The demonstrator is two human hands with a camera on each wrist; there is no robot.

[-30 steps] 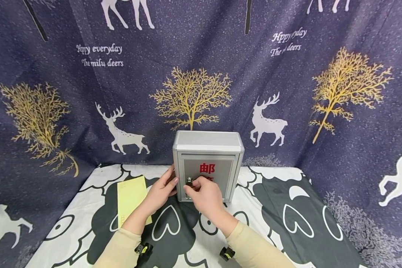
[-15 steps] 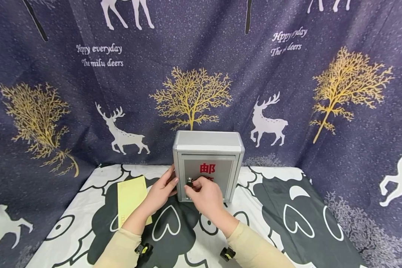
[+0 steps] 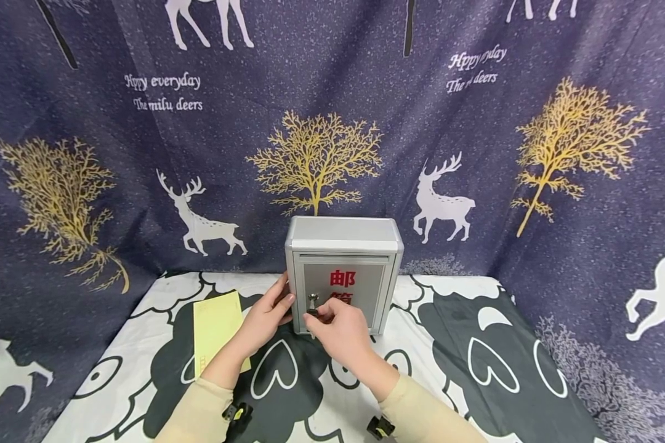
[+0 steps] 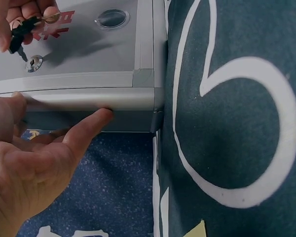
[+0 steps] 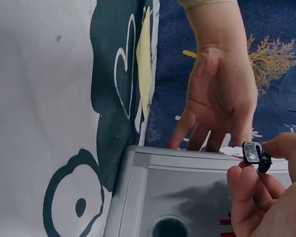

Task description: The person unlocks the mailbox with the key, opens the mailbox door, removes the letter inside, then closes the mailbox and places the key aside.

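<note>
A silver metal mailbox [image 3: 343, 232] with red characters stands upright on the bedspread. My right hand [image 3: 342, 326] pinches a black-headed key [image 4: 22, 33] in front of the door. In the left wrist view the key's tip is right by the round lock [image 4: 33, 63], whose slot shows; whether they touch, I cannot tell. Something brassy, perhaps a second key, pokes out among the right fingers. My left hand [image 3: 266, 312] rests against the mailbox's left side, its thumb by the front edge; some fingertips are hidden behind the box.
A yellow envelope [image 3: 217, 326] lies on the patterned bedspread [image 3: 377, 406], partly under the left forearm. A dark blue cloth [image 3: 332, 74] with deer and trees hangs behind the mailbox. A round window [image 4: 112, 19] sits low in the door.
My right hand has moved slightly down and toward me with the key, so the lock face and more of the red lettering show. The left hand and mailbox have stayed put.
</note>
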